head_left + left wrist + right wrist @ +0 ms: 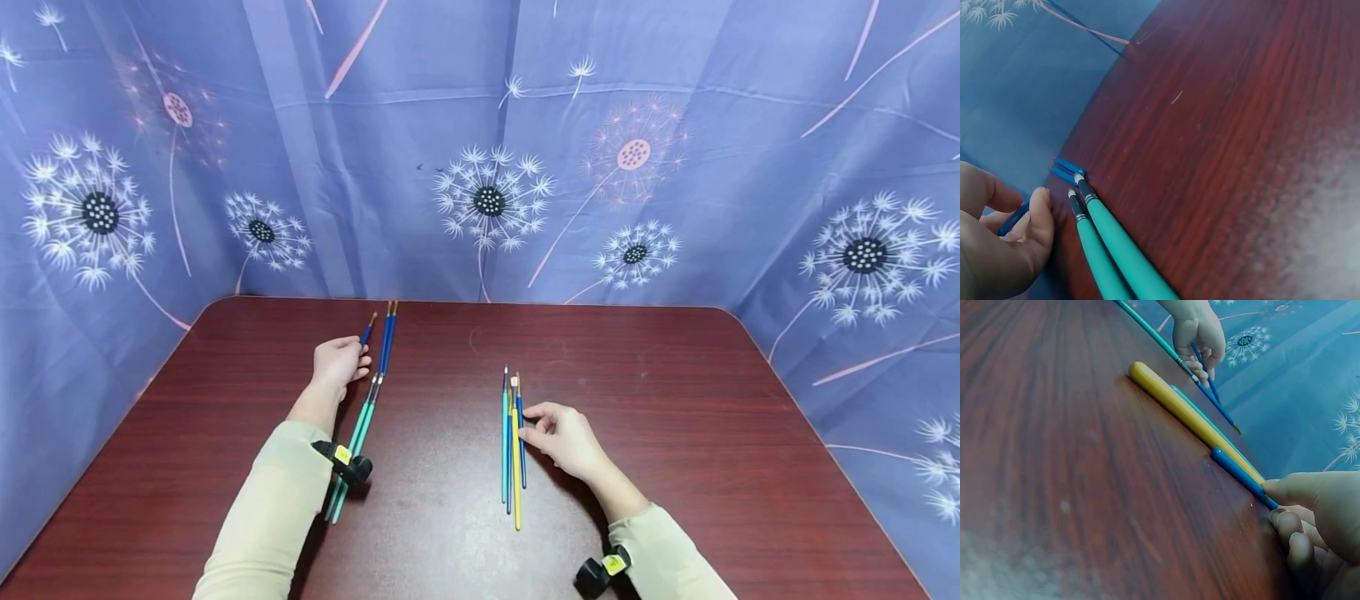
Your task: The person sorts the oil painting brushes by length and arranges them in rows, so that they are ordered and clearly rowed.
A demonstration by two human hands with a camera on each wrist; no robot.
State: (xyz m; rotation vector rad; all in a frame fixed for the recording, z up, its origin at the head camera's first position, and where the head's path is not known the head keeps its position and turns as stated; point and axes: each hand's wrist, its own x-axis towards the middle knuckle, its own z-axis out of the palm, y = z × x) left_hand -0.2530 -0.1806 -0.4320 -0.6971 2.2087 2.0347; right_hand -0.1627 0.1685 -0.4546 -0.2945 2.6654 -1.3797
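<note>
At the left of the table, my left hand point(339, 363) pinches a blue paintbrush point(1015, 217) between thumb and fingers, its bristle end pointing away. Beside that hand lie two blue paintbrushes point(387, 342), and two teal paintbrushes point(363, 425) lie nearer, their bristle tips close to the blue handles. My right hand point(566, 437) holds a blue paintbrush point(1241, 474) with thumb and fingertips at the right side of another group. In that group, a yellow paintbrush point(517, 479), a teal paintbrush point(505, 450) and another blue paintbrush point(509, 475) lie side by side, bristles away from me.
The brown wood-grain table point(712, 400) has a far edge close to a blue curtain point(375, 167) with a dandelion print. The left forearm reaches partly over the teal handles. Black cameras are strapped to both wrists.
</note>
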